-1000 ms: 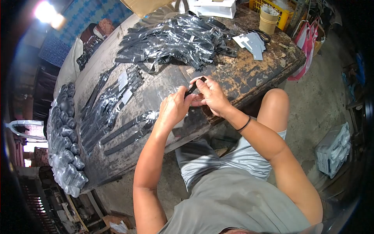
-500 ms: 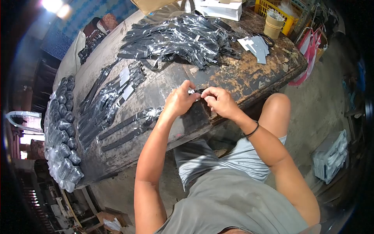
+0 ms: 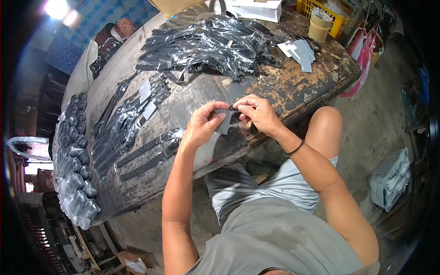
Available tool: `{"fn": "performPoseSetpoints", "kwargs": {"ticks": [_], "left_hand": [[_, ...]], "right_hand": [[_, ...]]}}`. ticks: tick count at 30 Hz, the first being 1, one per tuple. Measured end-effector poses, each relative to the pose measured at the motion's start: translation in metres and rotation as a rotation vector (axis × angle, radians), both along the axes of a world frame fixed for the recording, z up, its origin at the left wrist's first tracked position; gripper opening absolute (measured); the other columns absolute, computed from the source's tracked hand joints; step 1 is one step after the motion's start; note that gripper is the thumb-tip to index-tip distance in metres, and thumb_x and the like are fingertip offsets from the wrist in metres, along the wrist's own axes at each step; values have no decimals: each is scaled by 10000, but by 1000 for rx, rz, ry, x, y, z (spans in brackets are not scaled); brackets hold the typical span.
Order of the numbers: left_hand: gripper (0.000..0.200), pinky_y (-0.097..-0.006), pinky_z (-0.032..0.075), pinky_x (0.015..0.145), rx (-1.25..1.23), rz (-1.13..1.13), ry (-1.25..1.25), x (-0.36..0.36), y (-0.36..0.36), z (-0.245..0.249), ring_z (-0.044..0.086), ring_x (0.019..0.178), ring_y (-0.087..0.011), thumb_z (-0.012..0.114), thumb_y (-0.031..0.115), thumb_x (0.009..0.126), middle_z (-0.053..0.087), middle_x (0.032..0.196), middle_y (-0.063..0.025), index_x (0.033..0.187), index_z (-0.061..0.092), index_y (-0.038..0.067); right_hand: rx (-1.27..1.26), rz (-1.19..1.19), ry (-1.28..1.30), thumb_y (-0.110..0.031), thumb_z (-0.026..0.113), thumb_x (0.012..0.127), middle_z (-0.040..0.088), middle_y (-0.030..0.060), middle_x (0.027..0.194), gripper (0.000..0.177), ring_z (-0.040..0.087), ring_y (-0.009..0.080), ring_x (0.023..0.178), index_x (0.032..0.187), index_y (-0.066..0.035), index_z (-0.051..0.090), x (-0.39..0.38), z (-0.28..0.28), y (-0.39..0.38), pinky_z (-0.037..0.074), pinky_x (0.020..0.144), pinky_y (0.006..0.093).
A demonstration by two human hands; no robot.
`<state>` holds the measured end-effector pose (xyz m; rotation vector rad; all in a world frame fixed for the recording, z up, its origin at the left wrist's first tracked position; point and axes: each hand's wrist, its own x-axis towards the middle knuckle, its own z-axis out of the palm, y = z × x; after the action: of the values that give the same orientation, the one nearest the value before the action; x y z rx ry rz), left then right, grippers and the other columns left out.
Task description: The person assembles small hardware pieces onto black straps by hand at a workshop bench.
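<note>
My left hand is closed, with thumb and fingers pinching a small grey card over the near part of the table. Close beside it, my right hand is pinched at a small black piece by the card's top edge. Whether that piece is a strap end I cannot make out, and fingers cover part of it. Black straps in clear plastic lie on the table left of my left hand, one end reaching close to my wrist.
A large heap of plastic-wrapped black straps lies at the back, with a smaller bundle at left. Loose grey cards and a tan cup sit at right. Rolled plastic-wrapped bundles line the left edge of the wooden table.
My left hand has turned and shifted slightly down and left, bringing the grey card into sight. My right hand stays close by, its fingers still pinched.
</note>
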<state>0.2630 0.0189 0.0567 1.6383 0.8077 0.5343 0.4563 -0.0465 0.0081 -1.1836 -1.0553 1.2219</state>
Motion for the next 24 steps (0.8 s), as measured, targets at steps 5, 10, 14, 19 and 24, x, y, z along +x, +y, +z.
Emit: {"fn": "performPoseSetpoints", "kwargs": {"ticks": [5,10,14,19,24], "left_hand": [[125,-212,433,718,114,23,129,5,1,-11,524,821,-42,575,36,893,590,866,17,1012,616,33],[134,-331,481,684,405,35,171,8,-3,-7,616,748,-205,600,98,862,643,816,-120,977,635,38],[163,-333,476,674,304,38,227,9,-5,1,599,735,-189,644,146,845,639,787,-121,965,637,36],[186,-323,477,672,342,42,217,10,-5,-3,598,738,-164,660,172,846,642,789,-120,967,636,32],[187,-377,489,689,428,40,199,11,-6,-7,650,796,-310,642,182,848,655,830,-180,943,621,22]], "right_hand": [[38,-25,193,-109,601,898,622,12,817,159,585,62,640,1034,-34,636,-6,3,1,501,564,213],[52,-8,-16,-70,589,880,624,4,850,135,582,66,665,983,-27,663,-8,4,1,494,601,208],[196,-3,-233,2,532,870,631,14,897,180,599,78,781,991,-14,664,-4,-1,0,502,649,223],[145,3,-176,-12,554,867,641,20,877,161,604,79,811,1010,-23,627,-9,3,-2,494,701,237],[226,-58,-291,-24,571,856,630,25,827,137,592,86,763,990,-28,599,-14,7,-3,485,686,252]]}}
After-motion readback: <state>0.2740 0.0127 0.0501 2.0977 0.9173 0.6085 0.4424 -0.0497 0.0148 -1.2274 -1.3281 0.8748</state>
